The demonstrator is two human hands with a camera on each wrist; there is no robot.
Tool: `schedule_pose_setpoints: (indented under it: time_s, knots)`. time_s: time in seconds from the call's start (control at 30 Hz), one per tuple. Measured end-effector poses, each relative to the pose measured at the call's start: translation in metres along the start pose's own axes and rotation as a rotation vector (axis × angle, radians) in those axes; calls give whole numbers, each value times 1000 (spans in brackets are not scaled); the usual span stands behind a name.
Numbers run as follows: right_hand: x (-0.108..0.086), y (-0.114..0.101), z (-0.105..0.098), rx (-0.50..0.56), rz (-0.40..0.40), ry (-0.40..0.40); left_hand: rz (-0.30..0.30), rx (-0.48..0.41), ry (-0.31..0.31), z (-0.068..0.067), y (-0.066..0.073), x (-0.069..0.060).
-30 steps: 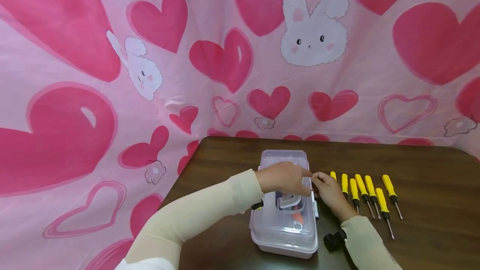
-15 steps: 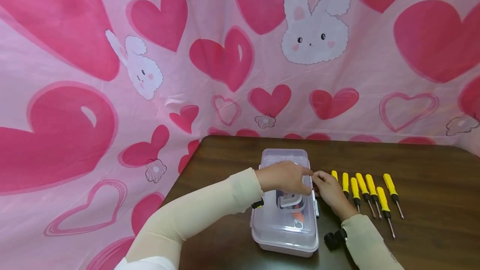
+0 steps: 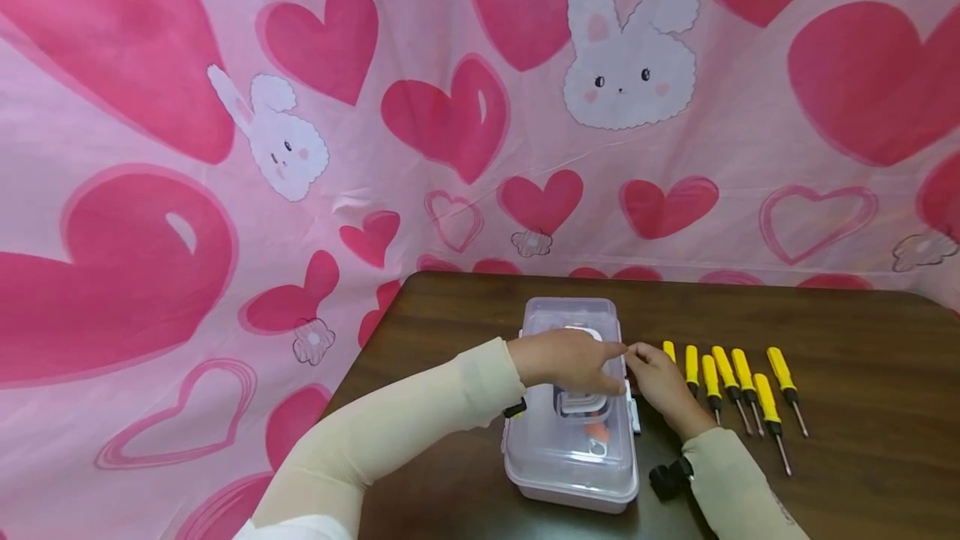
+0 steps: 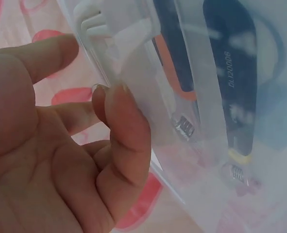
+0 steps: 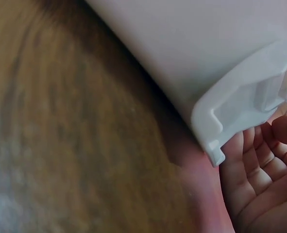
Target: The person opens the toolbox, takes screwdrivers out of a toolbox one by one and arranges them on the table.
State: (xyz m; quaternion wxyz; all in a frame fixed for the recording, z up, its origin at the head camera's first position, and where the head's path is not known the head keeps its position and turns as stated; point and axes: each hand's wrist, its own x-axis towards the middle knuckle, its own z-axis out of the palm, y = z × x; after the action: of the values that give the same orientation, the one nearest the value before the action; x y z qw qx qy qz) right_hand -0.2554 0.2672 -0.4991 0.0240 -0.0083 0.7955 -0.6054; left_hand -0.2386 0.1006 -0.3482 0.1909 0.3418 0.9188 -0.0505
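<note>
A lidded plastic box [image 3: 555,473] with a clear lid stands on the table. Through the lid in the left wrist view show dark blue tool handles [image 4: 230,73], one with lettering. My left hand [image 3: 566,359] lies across the lid, its fingers bent at the right edge and its thumb apart from them. Beyond that edge is my right hand [image 3: 663,386], fingers curled and fingertips close to the left index finger. Whether it pinches anything is hidden. A white latch [image 5: 245,97] sticks out from the box's side, nearer the camera than the right fingers.
Several yellow-handled screwdrivers [image 3: 765,402] lie on the brown wooden table [image 3: 862,373] to the right of my right hand. A pink cloth [image 3: 450,232] with hearts and rabbits hangs behind and to the left of the table.
The left hand has shifted slightly lower over the lid, showing more of the handle behind it. The right hand, box and screwdrivers stay in place.
</note>
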Motion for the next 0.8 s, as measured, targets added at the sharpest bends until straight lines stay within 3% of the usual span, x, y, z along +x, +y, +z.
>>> schedule_pose_setpoints:
  time_s: [0.17, 0.33, 0.5, 0.8]
  knots:
    - [-2, -3, 0, -34, 9, -15, 56, 32, 50, 4, -2, -11]
    - [-6, -2, -3, -71, 13, -22, 124, 0, 91, 10, -6, -20]
    - [-7, 2, -7, -118, 3, -12, 186, 10, 114, 14, -8, -22]
    - [-10, 0, -7, -154, -10, -43, 223, -5, 138, 18, -14, -23]
